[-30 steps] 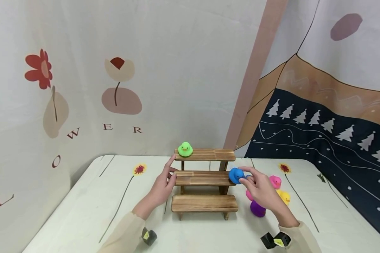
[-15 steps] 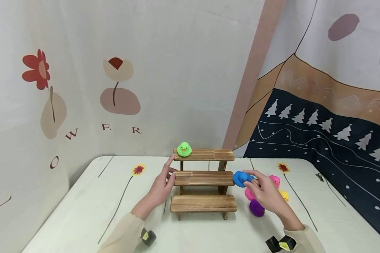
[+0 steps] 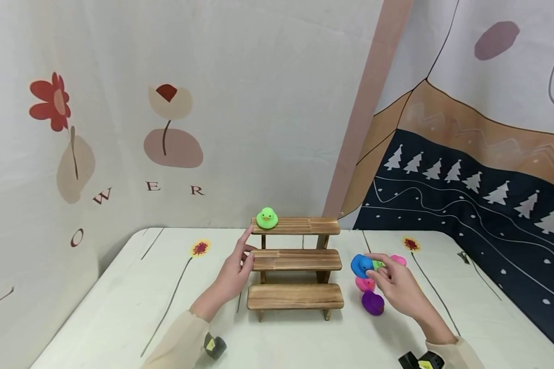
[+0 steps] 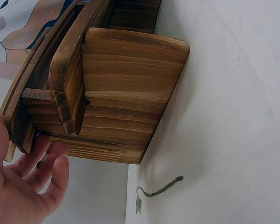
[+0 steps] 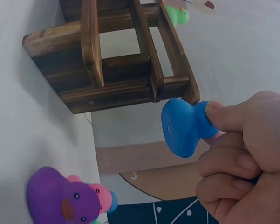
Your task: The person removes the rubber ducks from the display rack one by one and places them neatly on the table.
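A blue rubber duck point(image 3: 362, 266) is pinched between the thumb and fingers of my right hand point(image 3: 399, 287), in the air right of the three-tier wooden stand point(image 3: 296, 260). In the right wrist view, the flat base of the blue duck point(image 5: 179, 128) faces the camera. My left hand point(image 3: 233, 271) holds the stand's left end: the index finger reaches the top tier and the thumb lies at the middle tier. Curled fingers point(image 4: 49, 163) show beside the stand point(image 4: 126, 88) in the left wrist view. On the top tier's left end sits a green rubber duck point(image 3: 267, 218).
Right of the stand lie a purple duck point(image 3: 373, 303), a pink duck point(image 3: 364, 284), another pink duck point(image 3: 398, 260) and a partly hidden green one point(image 3: 378, 264). The white tabletop point(image 3: 166, 307) meets a printed cloth backdrop point(image 3: 258, 102) behind the stand.
My right hand has carried the blue duck rightward, from the right end of the middle tier to a spot clear of the stand. My left hand stays on the stand.
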Demonstrator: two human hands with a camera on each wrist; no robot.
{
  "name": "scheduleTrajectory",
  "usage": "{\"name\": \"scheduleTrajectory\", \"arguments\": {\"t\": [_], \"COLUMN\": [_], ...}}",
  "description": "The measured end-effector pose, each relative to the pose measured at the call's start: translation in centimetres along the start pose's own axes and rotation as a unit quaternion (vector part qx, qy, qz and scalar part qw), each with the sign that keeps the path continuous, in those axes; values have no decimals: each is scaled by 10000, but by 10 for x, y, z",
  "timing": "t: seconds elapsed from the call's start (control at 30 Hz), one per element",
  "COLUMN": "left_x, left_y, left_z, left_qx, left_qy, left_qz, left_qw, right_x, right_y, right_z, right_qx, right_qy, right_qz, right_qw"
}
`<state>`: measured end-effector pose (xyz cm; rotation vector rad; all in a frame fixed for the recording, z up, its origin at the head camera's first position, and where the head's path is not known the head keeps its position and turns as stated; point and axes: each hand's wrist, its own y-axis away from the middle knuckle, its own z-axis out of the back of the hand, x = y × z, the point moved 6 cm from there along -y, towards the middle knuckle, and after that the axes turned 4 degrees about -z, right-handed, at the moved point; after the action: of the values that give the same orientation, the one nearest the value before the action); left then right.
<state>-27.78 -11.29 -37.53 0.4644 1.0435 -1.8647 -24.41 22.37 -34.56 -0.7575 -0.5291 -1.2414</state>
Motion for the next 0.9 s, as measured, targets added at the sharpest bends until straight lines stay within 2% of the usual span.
{"name": "scheduleTrajectory", "arguments": {"t": [0.27,0.53,0.77,0.9], "left_x": [1,0,0,0], "left_y": [0,1,0,0], "left_z": [0,1,2,1], "left_qx": [2,-8,-39,-21], "left_qy": [40,16,24,16], "left_qz": [36,78,-8,-32], "left_qw": [10000,10000,10000,10000], "right_x": [-7,-14,-26,-35], "right_y": [6,10,14,19], "right_z": [4,8,13,17], "right_qx": [-31,-75,-58,-52], "right_qy": [76,81,77,262], "right_qz": [-148,-85,-289,-467], "right_qw": [9999,9999,9995,9986]}}
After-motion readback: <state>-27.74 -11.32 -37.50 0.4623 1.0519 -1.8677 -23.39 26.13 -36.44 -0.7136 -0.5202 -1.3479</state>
